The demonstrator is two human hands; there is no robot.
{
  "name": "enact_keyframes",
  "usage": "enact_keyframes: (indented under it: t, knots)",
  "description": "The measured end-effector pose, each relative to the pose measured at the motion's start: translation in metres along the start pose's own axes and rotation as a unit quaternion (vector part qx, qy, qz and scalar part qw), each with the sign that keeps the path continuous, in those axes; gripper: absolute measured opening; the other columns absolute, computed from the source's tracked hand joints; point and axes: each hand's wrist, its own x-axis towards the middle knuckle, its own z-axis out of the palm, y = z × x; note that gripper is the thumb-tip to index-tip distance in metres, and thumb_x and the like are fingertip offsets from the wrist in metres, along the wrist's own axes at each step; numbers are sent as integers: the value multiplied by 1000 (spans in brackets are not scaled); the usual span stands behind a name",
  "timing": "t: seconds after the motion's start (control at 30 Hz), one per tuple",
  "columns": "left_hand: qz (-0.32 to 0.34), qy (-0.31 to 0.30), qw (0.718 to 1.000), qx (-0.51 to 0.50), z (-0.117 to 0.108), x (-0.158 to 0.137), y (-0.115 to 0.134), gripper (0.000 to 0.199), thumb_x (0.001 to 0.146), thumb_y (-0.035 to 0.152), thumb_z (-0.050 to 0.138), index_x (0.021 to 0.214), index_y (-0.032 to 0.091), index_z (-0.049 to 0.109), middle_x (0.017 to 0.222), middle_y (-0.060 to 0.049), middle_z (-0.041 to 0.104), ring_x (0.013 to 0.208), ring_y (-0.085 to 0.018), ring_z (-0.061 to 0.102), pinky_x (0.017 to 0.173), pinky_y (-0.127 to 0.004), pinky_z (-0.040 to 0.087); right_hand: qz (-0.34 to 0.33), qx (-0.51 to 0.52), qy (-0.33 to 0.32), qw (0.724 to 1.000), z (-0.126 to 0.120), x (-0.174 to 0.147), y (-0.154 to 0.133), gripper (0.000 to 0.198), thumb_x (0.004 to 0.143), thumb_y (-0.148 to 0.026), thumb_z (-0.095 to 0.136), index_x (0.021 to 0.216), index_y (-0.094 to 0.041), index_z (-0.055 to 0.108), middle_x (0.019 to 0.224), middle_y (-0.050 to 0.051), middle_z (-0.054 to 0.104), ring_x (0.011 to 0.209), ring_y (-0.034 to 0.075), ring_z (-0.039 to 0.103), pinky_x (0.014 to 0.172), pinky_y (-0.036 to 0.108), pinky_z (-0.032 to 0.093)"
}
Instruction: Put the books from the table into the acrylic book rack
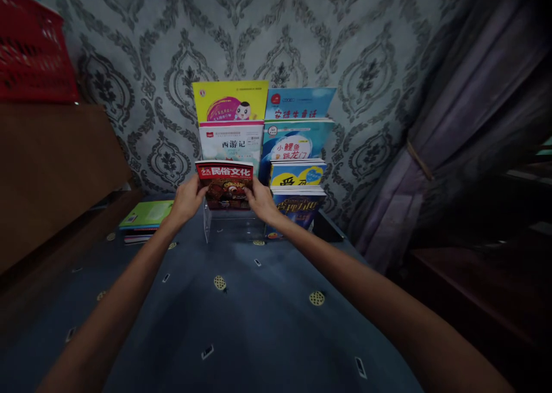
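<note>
My left hand [188,199] and my right hand [261,200] grip a red and brown book [228,189] by its two sides, thumbs on the front cover. The book stands upright at the left column of a clear tiered book rack [235,229], above its lowest front part. Behind it rise a white book [230,143] and a yellow book [230,100]. In the right column, blue books [297,137] stand in tiers, with a yellow and blue one [297,174] and a dark blue one [297,209] at the front. Whether the held book touches the rack I cannot tell.
A small stack of books [146,215] with a green cover on top lies left of the rack. A cardboard box [56,174] carries a red plastic basket [34,48] at the left. Patterned wallpaper is behind; a tied curtain [426,146] hangs at the right. Blue cloth [259,324] covers the surface.
</note>
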Motion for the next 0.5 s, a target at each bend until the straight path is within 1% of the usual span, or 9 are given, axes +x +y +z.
enact_keyframes:
  t: [0.1, 0.17, 0.27, 0.37, 0.43, 0.5]
  knots:
    - [-25, -4, 999, 36, 0, -1, 3, 21, 95, 28, 50, 111, 16, 58, 101, -12, 73, 96, -28, 69, 83, -35, 50, 29, -32, -27, 999, 4, -2, -2, 35, 96, -18, 42, 129, -16, 53, 114, 16, 73, 110, 31, 68, 95, 41, 53]
    - [-29, -8, 998, 59, -1, -1, 6, 21, 97, 29, 47, 111, 17, 57, 101, -11, 74, 97, -27, 70, 83, -34, 50, 38, -55, -36, 997, 5, -1, -1, 35, 96, -17, 43, 129, -15, 53, 117, 18, 73, 112, 31, 68, 96, 40, 52]
    - [-34, -18, 995, 92, -4, 1, 14, 25, 101, 32, 42, 114, 16, 57, 103, -13, 74, 99, -28, 70, 84, -34, 50, 55, -92, -45, 993, 6, 1, 1, 30, 97, -17, 43, 123, -12, 56, 120, 23, 70, 112, 32, 68, 96, 42, 53]
    - [-50, -31, 990, 128, -10, 2, 23, 31, 103, 35, 36, 117, 15, 56, 105, -16, 74, 99, -30, 71, 83, -36, 50, 66, -108, -47, 991, 8, 1, 1, 26, 97, -19, 44, 117, -11, 59, 121, 26, 67, 111, 33, 68, 96, 43, 53]
    - [-63, -41, 986, 147, -13, 2, 29, 34, 103, 36, 35, 119, 15, 56, 103, -16, 75, 97, -31, 72, 82, -37, 51, 65, -107, -45, 991, 9, -1, -1, 28, 97, -20, 45, 119, -10, 57, 121, 26, 66, 111, 33, 67, 96, 44, 54]
    - [-74, -50, 983, 159, -17, 3, 34, 36, 103, 38, 34, 121, 15, 56, 102, -17, 75, 95, -31, 73, 81, -37, 52, 60, -97, -36, 993, 11, -5, -3, 35, 96, -21, 46, 127, -8, 53, 123, 27, 64, 113, 33, 66, 97, 45, 54]
